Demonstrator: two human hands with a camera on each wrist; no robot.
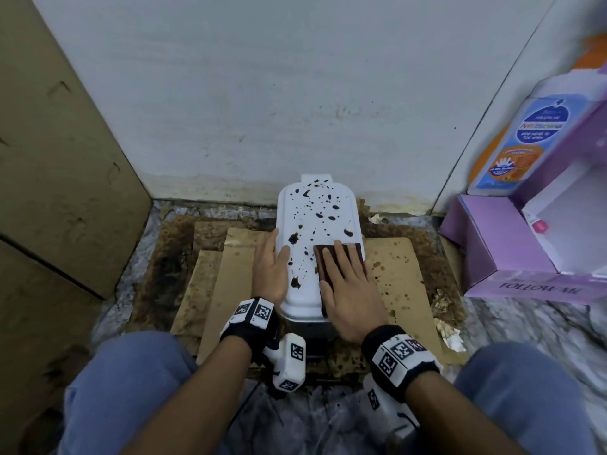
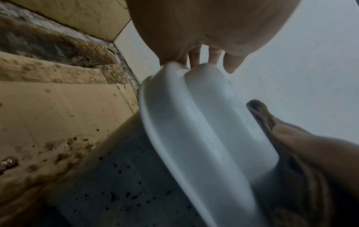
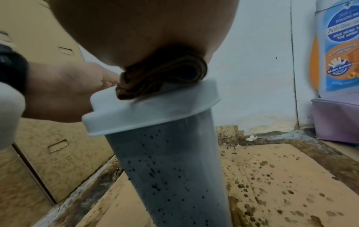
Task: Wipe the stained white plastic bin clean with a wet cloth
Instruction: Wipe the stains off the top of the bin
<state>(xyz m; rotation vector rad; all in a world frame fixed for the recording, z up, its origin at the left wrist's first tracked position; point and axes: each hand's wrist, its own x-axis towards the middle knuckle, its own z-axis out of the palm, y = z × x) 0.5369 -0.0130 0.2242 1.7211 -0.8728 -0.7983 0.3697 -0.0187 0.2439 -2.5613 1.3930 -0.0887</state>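
- a pale grey-white wall fills the back, grimy along its base.
- a tall brown cardboard panel stands at the left.
- stained cardboard sheets lie on the marbled floor.
- a purple box sits at the right.

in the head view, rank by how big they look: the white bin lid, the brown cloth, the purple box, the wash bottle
1. purple box, though it runs off the frame's edge
2. white bin lid
3. wash bottle, close to the lid; its top is blurred, so I would not split them firmly
4. brown cloth, partly hidden under the right hand
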